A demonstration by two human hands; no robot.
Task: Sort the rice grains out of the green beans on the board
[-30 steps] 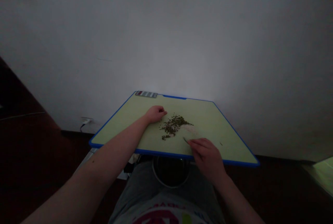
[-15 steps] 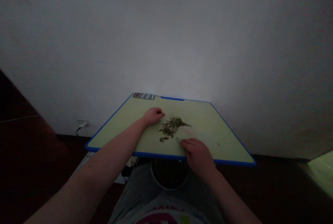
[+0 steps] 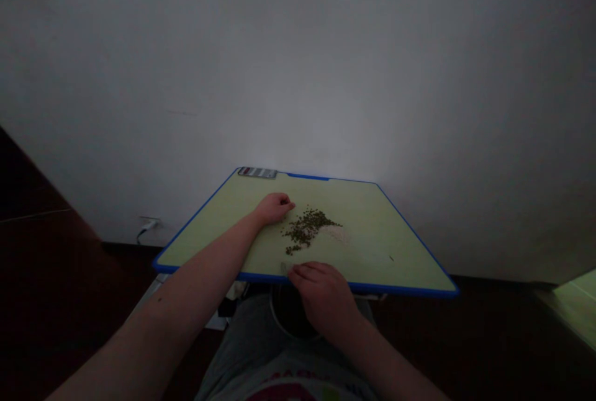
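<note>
Left grip (image 3: 275, 207): curled narrow, resting on the cutting board (image 3: 372, 246), contents cannot be told | right grip (image 3: 323, 295): fingers half-curled at the board's near edge, beside a small grey sliver (image 3: 285, 267), holding unclear | green seed pile (image 3: 306, 228): on the board, just beside the left grip, touching pale powder (image 3: 338, 234)

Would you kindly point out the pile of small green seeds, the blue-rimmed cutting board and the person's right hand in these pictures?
pile of small green seeds (image 3: 305, 229): head view, middle of the pile
blue-rimmed cutting board (image 3: 307, 176): head view, blue far rim
right hand (image 3: 322, 294): head view, back of the hand
</note>
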